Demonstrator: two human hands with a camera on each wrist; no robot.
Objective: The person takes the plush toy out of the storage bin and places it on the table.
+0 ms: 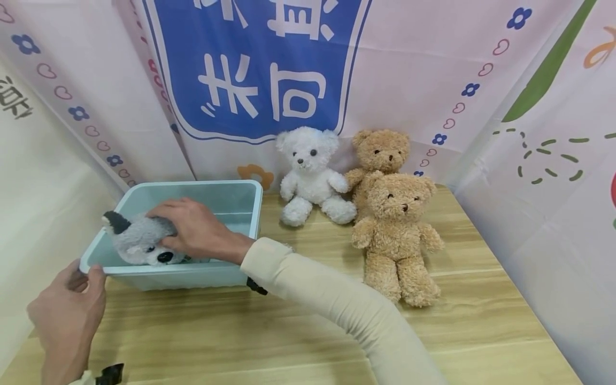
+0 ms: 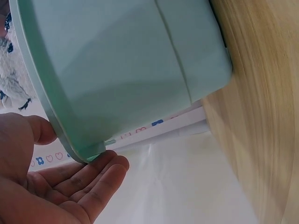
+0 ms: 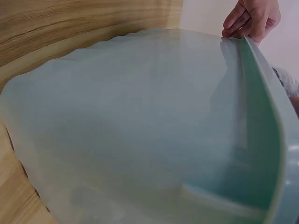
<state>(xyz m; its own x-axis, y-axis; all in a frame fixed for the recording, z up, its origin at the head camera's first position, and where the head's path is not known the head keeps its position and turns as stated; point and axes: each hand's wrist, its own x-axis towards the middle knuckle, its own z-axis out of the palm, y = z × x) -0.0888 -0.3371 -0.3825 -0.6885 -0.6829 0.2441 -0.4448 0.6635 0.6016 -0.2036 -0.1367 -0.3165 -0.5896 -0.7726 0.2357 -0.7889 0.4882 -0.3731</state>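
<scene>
A grey plush dog (image 1: pixel 144 243) with dark ears and a black nose lies in the left half of a light blue-green plastic bin (image 1: pixel 231 187), its head above the front rim. My right hand (image 1: pixel 192 227) grips the plush dog's head from above, fingers over the top and thumb beside the muzzle. At the bin's front left corner, my left hand (image 1: pixel 72 307) holds the rim. In the left wrist view, the thumb of the left hand (image 2: pixel 60 177) presses the rim from one side, with the fingers under the lip. The bin's outer wall (image 3: pixel 140 107) fills most of the right wrist view.
A white teddy bear (image 1: pixel 310 176) sits against the printed cloth backdrop (image 1: pixel 409 69), right of the bin. Two tan teddy bears are beside it, the front tan bear (image 1: pixel 399 235) partly covering the rear tan bear (image 1: pixel 382 152). All stand on a wood-grain table (image 1: pixel 216 337).
</scene>
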